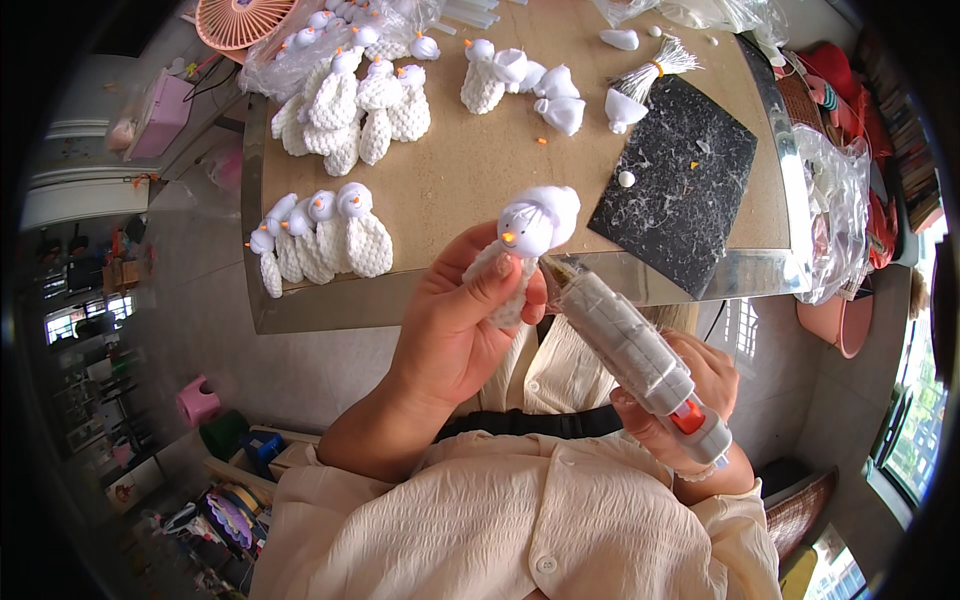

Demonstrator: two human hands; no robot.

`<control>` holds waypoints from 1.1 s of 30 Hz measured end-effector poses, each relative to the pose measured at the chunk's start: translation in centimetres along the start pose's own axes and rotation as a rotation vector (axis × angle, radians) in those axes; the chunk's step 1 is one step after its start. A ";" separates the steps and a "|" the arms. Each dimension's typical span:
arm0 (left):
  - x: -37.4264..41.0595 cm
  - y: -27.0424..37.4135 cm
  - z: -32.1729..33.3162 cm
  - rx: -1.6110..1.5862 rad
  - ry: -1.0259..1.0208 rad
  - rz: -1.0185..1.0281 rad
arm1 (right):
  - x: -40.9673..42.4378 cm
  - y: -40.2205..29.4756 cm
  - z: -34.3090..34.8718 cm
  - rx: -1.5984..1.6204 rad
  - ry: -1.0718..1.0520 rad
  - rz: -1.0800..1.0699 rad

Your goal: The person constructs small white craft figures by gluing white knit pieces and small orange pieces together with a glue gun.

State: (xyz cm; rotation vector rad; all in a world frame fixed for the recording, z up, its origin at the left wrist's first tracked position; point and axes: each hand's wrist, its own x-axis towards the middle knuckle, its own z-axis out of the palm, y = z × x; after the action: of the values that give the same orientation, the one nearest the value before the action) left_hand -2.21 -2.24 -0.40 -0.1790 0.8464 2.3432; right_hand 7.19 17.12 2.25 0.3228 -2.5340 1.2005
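My left hand (469, 307) grips a small white snowman doll (525, 229) by its knitted body, thumb across the front. The doll has an orange nose, small drawn eyes and a white cap tilted back on its head. In my right hand (690, 375) is a white hot glue gun (622, 341) with a red-orange part near its rear end. Its nozzle (559, 271) points at the doll's neck, close beside it; whether they touch I cannot tell. Both hands are in front of the table's near edge.
Finished-looking snowman dolls (330, 232) stand in a row on the table (442, 172), with a heap of others (337, 112) behind. White fabric caps (561, 97), a bundle of white wires (656, 67) and a black board (679, 180) strewn with glue strands lie farther right. A pink fan (244, 22) is at far left.
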 end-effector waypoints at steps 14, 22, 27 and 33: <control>-0.1 0.4 -0.7 0.373 0.014 0.221 | 0.6 2.7 -2.8 -0.356 0.120 0.160; -0.4 0.4 0.5 0.980 -0.089 0.521 | 0.9 7.0 -3.8 -0.698 0.127 0.279; -0.4 0.8 1.1 1.241 -0.171 0.619 | 3.3 2.6 -3.5 -0.351 0.148 -0.115; -0.6 0.6 1.2 1.193 -0.255 0.611 | 5.7 1.8 -1.3 -0.155 0.005 -0.393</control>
State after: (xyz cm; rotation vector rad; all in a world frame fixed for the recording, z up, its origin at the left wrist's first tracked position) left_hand -1.99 -2.17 1.04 0.9549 2.1724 1.8385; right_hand 1.53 18.89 3.90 0.7360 -2.3893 0.8502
